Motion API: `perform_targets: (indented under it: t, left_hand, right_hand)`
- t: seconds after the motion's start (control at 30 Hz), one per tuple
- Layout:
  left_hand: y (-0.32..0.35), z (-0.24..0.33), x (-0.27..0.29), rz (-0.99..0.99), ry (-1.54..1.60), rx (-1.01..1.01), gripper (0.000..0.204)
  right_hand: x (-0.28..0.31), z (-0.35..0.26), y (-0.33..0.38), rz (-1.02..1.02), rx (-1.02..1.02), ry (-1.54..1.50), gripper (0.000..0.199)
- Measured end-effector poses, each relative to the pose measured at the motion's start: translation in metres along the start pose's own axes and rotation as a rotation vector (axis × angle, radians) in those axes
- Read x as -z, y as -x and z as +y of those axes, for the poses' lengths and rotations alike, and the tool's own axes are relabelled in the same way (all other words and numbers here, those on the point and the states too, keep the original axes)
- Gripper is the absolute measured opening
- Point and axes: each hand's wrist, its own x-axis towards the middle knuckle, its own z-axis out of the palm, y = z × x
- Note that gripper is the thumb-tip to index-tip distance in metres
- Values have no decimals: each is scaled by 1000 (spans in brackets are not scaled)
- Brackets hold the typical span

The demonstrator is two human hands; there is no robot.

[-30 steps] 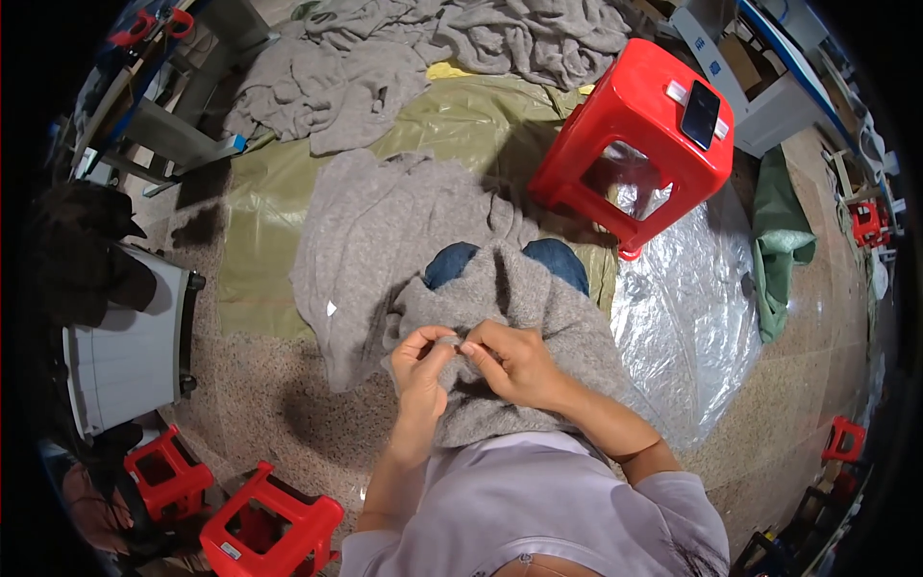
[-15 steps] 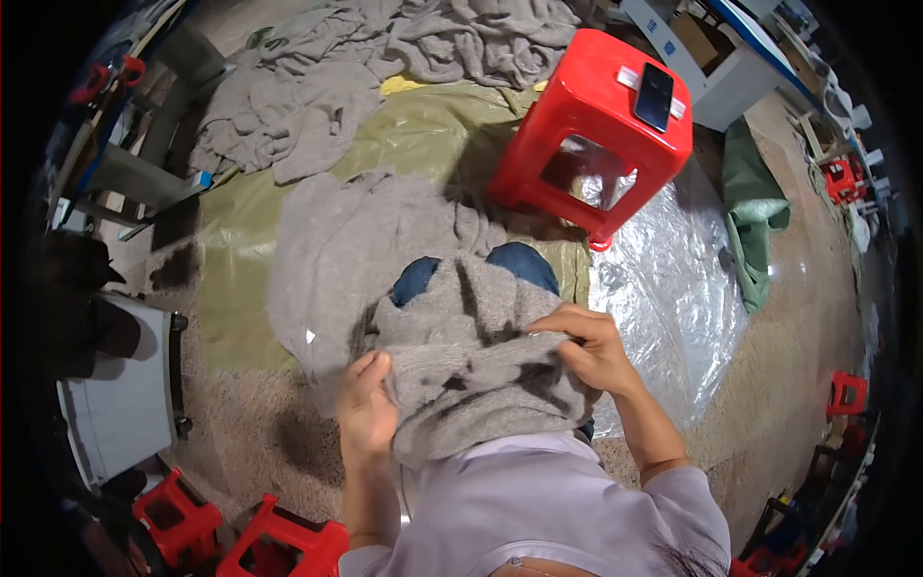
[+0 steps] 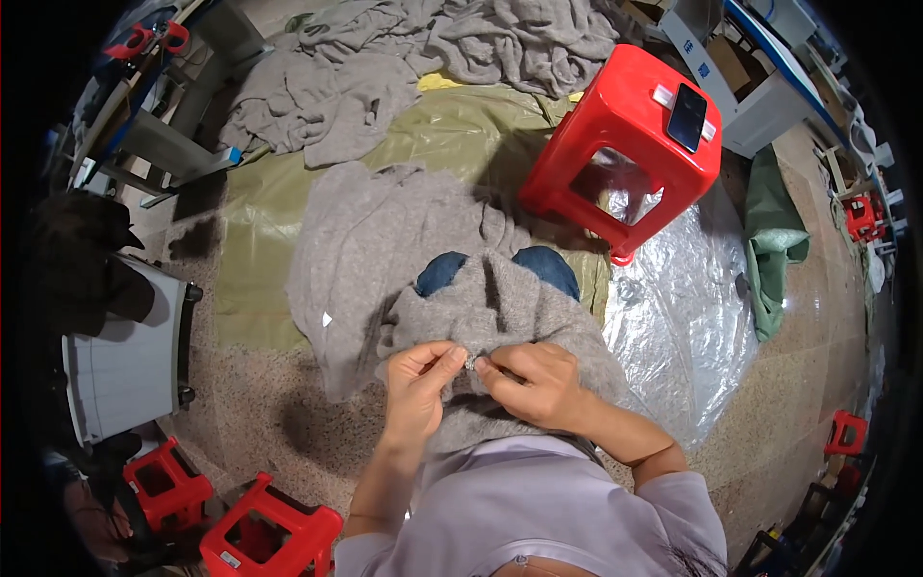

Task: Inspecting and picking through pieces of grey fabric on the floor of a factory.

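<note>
Hard speckled floor (image 3: 231, 409), with a creased olive sheet (image 3: 260, 288) spread over it ahead and left of the fingers. Left fingers (image 3: 445, 360) and right fingers (image 3: 494, 374) bent, tips nearly meeting, closed in a pinch on a small pale bit, seemingly of the grey cloth (image 3: 519, 313); too small to say whether edge or fold, the fingertips partly covering it. Cloth bunched on the lap directly beneath the fingers, running forward between two blue-clad knees (image 3: 443, 274). Farther out ahead, a grey fabric heap (image 3: 519, 43).

Ahead-right of the fingers: tall red stool (image 3: 635, 96), dark phone (image 3: 686, 117) flat on top. Right: clear plastic sheeting (image 3: 673, 317); beyond it, a folded green tarp (image 3: 772, 231). Far left: pale wheeled case (image 3: 125, 346). Back-left: low red stools (image 3: 288, 519).

Textures: cloth fuzzy, softly rumpled; sheeting wrinkled, shiny; tall stool glossy, round-cornered, with a window-like side opening.
</note>
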Motion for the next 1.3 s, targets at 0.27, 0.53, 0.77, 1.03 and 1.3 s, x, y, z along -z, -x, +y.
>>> perform_targets:
  t: [0.27,0.53,0.77,1.03,1.3]
  left_hand:
    - [3,-8,6,18,-67,-79,17]
    - [8,-6,8,23,-181,-73,15]
    - [11,-5,10,-93,-410,-247,14]
    - [11,-1,8,-57,-319,-222,13]
    - [6,7,8,-121,-382,-138,11]
  right_hand:
    - [-4,4,-6,-66,-12,125,15]
    - [-2,10,-3,-205,-123,-58,20]
    - [16,21,-22,-537,-349,-414,38]
    - [11,21,-16,-523,-299,-380,36]
    - [1,19,-3,-427,-74,-283,27]
